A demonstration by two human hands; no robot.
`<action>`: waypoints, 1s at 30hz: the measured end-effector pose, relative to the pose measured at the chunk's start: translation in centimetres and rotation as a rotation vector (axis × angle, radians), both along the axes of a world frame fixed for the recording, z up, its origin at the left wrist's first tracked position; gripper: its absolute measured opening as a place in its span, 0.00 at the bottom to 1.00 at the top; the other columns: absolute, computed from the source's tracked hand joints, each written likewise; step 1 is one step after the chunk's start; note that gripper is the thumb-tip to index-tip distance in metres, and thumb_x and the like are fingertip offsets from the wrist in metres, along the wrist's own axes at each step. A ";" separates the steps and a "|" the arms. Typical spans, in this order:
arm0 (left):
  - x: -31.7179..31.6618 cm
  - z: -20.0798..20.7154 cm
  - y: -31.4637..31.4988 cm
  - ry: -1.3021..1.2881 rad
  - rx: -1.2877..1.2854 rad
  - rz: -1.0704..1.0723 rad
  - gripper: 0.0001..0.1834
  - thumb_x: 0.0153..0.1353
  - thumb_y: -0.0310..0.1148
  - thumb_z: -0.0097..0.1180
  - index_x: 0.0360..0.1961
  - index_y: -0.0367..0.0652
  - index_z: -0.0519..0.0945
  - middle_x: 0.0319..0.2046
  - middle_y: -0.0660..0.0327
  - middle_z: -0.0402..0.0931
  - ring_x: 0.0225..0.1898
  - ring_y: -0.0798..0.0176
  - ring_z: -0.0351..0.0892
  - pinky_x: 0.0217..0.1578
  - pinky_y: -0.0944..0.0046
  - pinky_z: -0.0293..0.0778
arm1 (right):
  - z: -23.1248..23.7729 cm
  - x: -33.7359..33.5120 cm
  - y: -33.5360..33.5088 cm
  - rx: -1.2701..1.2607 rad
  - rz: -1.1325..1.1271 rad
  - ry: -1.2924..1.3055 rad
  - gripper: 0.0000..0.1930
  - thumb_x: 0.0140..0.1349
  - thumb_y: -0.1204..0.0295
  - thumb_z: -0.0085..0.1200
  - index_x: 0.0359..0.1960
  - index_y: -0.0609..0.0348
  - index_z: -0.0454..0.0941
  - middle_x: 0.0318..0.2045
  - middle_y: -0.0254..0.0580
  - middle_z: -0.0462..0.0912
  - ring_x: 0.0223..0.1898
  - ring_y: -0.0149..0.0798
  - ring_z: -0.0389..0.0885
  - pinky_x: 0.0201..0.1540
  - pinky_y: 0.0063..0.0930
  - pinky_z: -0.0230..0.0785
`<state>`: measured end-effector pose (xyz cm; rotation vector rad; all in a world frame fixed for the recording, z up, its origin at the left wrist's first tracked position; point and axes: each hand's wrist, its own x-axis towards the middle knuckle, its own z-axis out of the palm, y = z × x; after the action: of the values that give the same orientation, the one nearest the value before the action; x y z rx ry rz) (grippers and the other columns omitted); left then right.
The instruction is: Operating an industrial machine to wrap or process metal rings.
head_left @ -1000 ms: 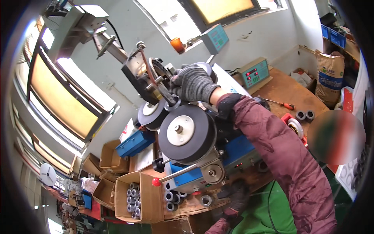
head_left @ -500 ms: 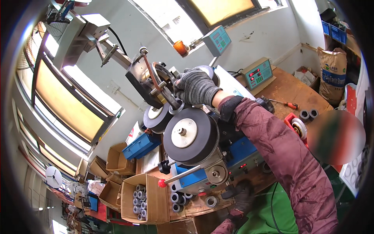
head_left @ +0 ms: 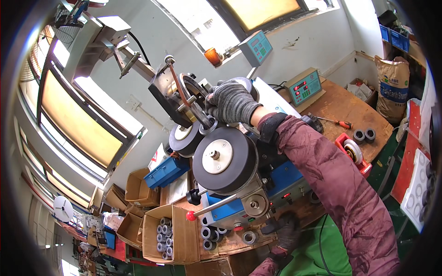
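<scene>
My right hand (head_left: 234, 102), in a grey striped knit glove, reaches across the winding machine (head_left: 276, 184). Its fingers are curled against the machine's upright curved ring (head_left: 197, 110), and what they grip is hidden. Below the hand are a large dark wheel (head_left: 246, 165) with a pale hub and a smaller dark wheel (head_left: 185, 143) beside it. Low by the bench front, my left hand (head_left: 287, 234) wears a dark glove and looks closed around a black handle (head_left: 271, 225) under the machine. It lies in shadow, so its fingers are hard to make out.
Grey rings (head_left: 208, 233) and an open carton (head_left: 177, 230) of rings stand at the bench front. A red-tipped lever (head_left: 190, 215) juts out. Right of the machine are a screwdriver (head_left: 343, 123), a red tape dispenser (head_left: 352, 152), two rings (head_left: 363, 135) and a control box (head_left: 304, 87).
Both hands stay in place. The blurred round patch at the right has gone, uncovering more green floor and the red surface there.
</scene>
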<state>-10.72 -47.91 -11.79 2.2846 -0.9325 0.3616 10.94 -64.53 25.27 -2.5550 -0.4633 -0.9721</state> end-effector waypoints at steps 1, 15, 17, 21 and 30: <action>0.1 0.0 0.0 0.004 0.000 0.003 0.22 0.42 0.31 0.58 0.42 0.40 0.75 0.44 0.47 0.73 0.47 0.42 0.71 0.49 0.48 0.68 | -0.1 0.2 0.0 0.000 -0.001 0.000 0.09 0.53 0.62 0.53 0.31 0.50 0.81 0.29 0.44 0.82 0.35 0.47 0.81 0.41 0.38 0.71; -2.3 1.0 1.5 0.134 0.014 -0.129 0.16 0.51 0.28 0.54 0.44 0.42 0.75 0.41 0.49 0.72 0.42 0.42 0.72 0.43 0.48 0.68 | -1.7 -6.1 -4.4 0.717 0.478 0.008 0.15 0.58 0.66 0.56 0.42 0.62 0.78 0.35 0.40 0.82 0.38 0.30 0.79 0.45 0.25 0.70; -3.0 1.9 3.7 0.331 -0.033 -0.087 0.16 0.52 0.27 0.53 0.45 0.42 0.75 0.39 0.50 0.73 0.39 0.44 0.74 0.40 0.49 0.70 | -3.8 -11.8 -4.3 0.777 0.327 0.299 0.12 0.58 0.69 0.57 0.40 0.62 0.79 0.35 0.39 0.81 0.38 0.27 0.77 0.44 0.25 0.70; -5.7 4.9 6.1 0.374 0.007 -0.145 0.19 0.53 0.30 0.55 0.48 0.44 0.74 0.35 0.53 0.76 0.36 0.47 0.77 0.34 0.52 0.73 | -15.0 -24.2 -6.0 0.628 0.596 0.843 0.12 0.57 0.68 0.60 0.41 0.59 0.78 0.40 0.37 0.79 0.43 0.33 0.78 0.49 0.29 0.69; -9.1 7.4 6.1 0.328 0.058 -0.279 0.15 0.55 0.34 0.58 0.44 0.43 0.76 0.35 0.53 0.77 0.35 0.47 0.78 0.36 0.55 0.74 | -29.7 -35.7 1.9 0.198 0.405 1.110 0.11 0.57 0.66 0.51 0.37 0.60 0.72 0.23 0.52 0.77 0.27 0.59 0.75 0.31 0.45 0.68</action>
<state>-19.78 -41.82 -4.37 2.1382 -1.0783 -0.1576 -24.80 -62.63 -4.46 -2.2389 -0.4586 0.5300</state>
